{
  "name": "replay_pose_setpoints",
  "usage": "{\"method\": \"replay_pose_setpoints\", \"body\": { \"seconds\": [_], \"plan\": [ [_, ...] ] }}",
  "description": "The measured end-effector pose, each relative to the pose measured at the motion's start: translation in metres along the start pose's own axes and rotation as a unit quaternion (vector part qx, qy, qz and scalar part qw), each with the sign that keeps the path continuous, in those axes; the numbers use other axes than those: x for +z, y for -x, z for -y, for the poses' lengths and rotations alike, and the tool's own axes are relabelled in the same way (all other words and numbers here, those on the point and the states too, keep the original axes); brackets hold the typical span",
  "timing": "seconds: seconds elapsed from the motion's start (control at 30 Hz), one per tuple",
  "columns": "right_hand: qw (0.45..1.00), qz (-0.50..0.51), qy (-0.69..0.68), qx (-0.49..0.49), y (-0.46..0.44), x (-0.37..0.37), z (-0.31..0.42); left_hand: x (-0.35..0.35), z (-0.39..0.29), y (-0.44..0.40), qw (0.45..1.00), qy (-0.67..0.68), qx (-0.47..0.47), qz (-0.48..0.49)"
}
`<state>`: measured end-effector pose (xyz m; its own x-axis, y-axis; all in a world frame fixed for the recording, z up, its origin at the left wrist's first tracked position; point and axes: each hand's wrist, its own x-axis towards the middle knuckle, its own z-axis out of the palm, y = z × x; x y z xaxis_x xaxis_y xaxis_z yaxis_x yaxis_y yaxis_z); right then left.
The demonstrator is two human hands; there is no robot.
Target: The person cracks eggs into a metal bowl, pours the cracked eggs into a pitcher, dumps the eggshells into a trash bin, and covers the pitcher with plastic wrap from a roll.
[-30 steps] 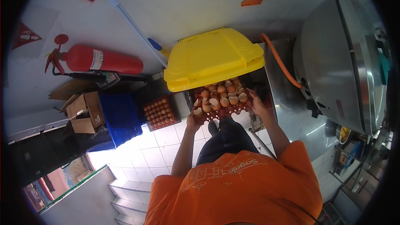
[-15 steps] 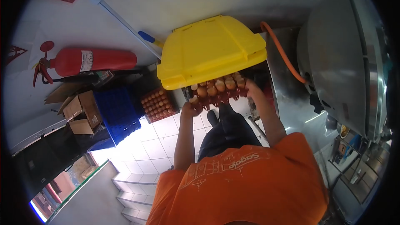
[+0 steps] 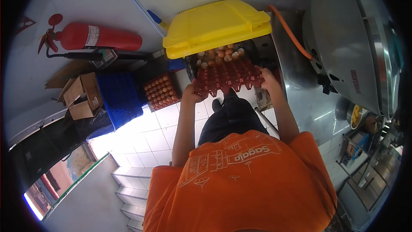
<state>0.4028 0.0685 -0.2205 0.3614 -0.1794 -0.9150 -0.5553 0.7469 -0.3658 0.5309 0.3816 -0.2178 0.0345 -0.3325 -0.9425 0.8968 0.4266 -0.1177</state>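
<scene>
A dark red egg tray is held level with the mouth of a bin, its cups bare of shells. My left hand is closed on the tray's left end, and my right hand grips its right end. Just beyond the tray, several brown eggshells lie in the bin, which has a dark liner. The bin's yellow lid stands raised behind them.
On the left are a tray of whole eggs, a blue crate, a cardboard box and a red fire extinguisher. A steel counter with a large steel vessel stands on the right.
The shells have left the tray and now lie in the bin beyond it. Both hands still hold the tray, which has tipped and come up. The view has shifted slightly.
</scene>
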Motion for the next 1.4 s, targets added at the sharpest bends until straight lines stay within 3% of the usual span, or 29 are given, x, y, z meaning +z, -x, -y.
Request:
{"method": "replay_pose_setpoints", "body": {
  "seconds": [0.13,0.23,0.3,0.33,0.37,0.43,0.5,0.57,0.63,0.7,0.8,0.9,0.97,1.03,1.17,1.23,1.3,1.4],
  "plan": [
    [1.000,0.008,0.017,-0.015,0.030,-0.006,-0.011,-0.015,0.013,0.004,0.999,-0.040,0.021,0.001],
    [0.999,0.041,-0.013,-0.030,0.031,-0.012,-0.019,-0.016,0.027,0.017,0.998,-0.010,0.010,0.056],
    [0.998,0.019,-0.017,-0.049,0.050,-0.010,-0.031,-0.023,0.044,0.025,0.977,-0.154,0.147,-0.008],
    [0.998,0.023,-0.012,-0.050,0.058,-0.006,-0.035,-0.033,0.035,0.018,0.986,-0.160,0.047,0.032],
    [0.999,0.013,0.001,-0.037,0.065,0.000,-0.035,-0.044,0.036,0.011,0.986,-0.154,0.053,0.037],
    [0.999,0.012,0.027,-0.024,0.071,0.011,-0.041,-0.066,0.052,0.027,0.953,-0.201,0.204,0.100],
    [0.984,0.117,0.033,-0.130,0.079,0.019,-0.064,-0.087,0.067,0.058,0.948,-0.171,0.257,0.073],
    [0.977,0.160,0.065,-0.129,0.091,0.047,-0.084,-0.128,0.074,0.083,0.923,-0.170,0.340,0.066],
    [0.918,0.201,0.164,-0.299,0.083,0.079,-0.117,-0.165,0.080,0.121,0.927,-0.104,0.358,0.047],
    [0.923,0.274,0.150,-0.225,0.081,0.111,-0.143,-0.211,0.090,0.147,0.888,-0.094,0.450,0.017],
    [0.835,0.292,0.318,-0.342,0.085,0.168,-0.178,-0.258,0.100,0.190,0.843,-0.050,0.533,-0.054],
    [0.783,0.355,0.413,-0.299,0.078,0.218,-0.201,-0.308,0.108,0.207,0.807,0.015,0.584,-0.089],
    [0.730,0.325,0.466,-0.379,0.059,0.247,-0.206,-0.326,0.112,0.218,0.795,0.033,0.590,-0.137],
    [0.786,0.295,0.418,-0.346,0.065,0.277,-0.185,-0.331,0.109,0.224,0.785,0.056,0.589,-0.185],
    [0.857,0.145,0.296,-0.396,0.007,0.355,-0.109,-0.352,0.075,0.206,0.738,0.067,0.649,-0.172],
    [0.755,-0.016,0.332,-0.565,-0.064,0.395,-0.066,-0.352,0.054,0.207,0.724,0.056,0.664,-0.179],
    [0.722,-0.049,0.284,-0.629,-0.119,0.429,-0.027,-0.344,0.031,0.213,0.731,0.050,0.659,-0.171],
    [0.725,-0.100,0.311,-0.606,-0.198,0.476,0.001,-0.328,-0.013,0.211,0.727,0.022,0.660,-0.188]
  ]
}}
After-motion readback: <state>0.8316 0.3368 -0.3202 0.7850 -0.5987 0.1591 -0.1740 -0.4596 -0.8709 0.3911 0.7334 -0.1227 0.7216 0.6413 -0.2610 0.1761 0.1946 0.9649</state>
